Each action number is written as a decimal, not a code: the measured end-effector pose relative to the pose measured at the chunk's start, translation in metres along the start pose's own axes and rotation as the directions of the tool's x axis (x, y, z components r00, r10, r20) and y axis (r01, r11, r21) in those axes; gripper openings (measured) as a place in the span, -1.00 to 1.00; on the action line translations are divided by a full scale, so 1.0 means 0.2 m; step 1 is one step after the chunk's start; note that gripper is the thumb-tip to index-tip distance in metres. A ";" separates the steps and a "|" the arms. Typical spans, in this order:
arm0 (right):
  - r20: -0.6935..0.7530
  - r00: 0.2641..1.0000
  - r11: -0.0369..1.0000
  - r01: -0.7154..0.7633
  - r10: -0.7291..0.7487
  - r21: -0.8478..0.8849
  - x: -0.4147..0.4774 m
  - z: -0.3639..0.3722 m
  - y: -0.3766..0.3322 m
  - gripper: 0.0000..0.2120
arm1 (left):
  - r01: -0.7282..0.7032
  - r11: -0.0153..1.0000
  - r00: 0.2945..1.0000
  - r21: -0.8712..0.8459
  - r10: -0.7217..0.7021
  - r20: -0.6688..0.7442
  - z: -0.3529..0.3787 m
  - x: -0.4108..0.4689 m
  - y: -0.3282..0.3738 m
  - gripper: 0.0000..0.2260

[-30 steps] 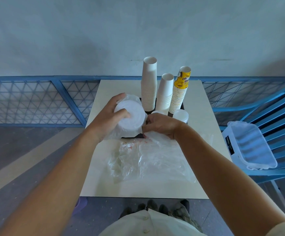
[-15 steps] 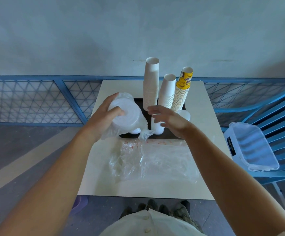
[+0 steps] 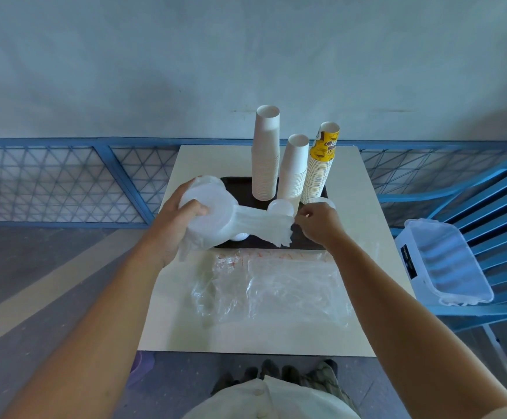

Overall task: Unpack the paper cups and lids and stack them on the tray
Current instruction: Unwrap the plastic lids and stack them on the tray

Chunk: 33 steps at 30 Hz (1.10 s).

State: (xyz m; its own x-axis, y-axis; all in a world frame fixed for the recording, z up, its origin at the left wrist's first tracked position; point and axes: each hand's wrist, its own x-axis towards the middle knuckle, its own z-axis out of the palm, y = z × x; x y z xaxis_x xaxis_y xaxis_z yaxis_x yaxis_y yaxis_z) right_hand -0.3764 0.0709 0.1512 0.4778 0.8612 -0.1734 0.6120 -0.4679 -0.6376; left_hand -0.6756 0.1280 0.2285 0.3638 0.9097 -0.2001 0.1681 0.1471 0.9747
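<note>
Now, at the left, my left hand (image 3: 176,225) grips the stack of lids (image 3: 213,213), the thumb curled over its end face, and holds it on its side above the near left corner of the dark tray (image 3: 240,184). From the stack the plastic wrap (image 3: 264,222) runs to the right, pulled into a tight band, and my right hand (image 3: 318,225) pinches its far end between thumb and fingers. Behind this band three cup stacks stand on the tray: the tall white stack (image 3: 265,155), the shorter white stack (image 3: 294,167) and the yellow printed stack (image 3: 321,164), which seems to lean a little. I think the danger is this: if the wrap tears or slips suddenly, my right hand may jump into the cups just beside it and knock them over, or the lids may slide from my grip and scatter over the table (image 3: 210,158). Further right, a clear bin (image 3: 445,261) sits on a blue chair (image 3: 503,201)
</note>
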 end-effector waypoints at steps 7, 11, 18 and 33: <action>0.524 0.852 0.520 -0.446 -0.004 0.728 -0.30 0.02 -0.14 -0.54 | -0.164 0.981 0.984 -0.104 0.155 -0.090 0.12 -0.01 -0.01 -0.52; 0.535 0.785 0.395 -0.406 -0.312 0.824 -0.35 0.03 -0.32 -0.33 | -0.199 0.978 0.980 -0.059 0.197 -0.024 0.33 0.00 0.00 -0.70; 0.422 0.893 0.314 -0.361 -0.153 0.878 -0.24 -0.11 -0.32 -0.68 | -0.167 0.980 0.976 -0.107 0.149 -0.156 0.49 0.05 0.00 -0.58; 0.337 0.907 0.041 -0.338 -0.253 0.940 -0.07 -0.26 -0.15 -0.71 | -0.194 0.947 0.973 0.257 0.219 -0.072 0.68 0.00 -0.12 -0.68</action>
State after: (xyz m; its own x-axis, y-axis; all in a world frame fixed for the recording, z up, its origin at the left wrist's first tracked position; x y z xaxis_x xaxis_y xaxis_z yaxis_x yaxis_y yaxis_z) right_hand -0.3682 0.0627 0.2115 0.0663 0.9662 -0.2490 -0.7291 -0.1235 -0.6732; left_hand -0.5548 0.0715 0.1913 0.3251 0.9453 0.0258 0.3244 -0.1371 0.9359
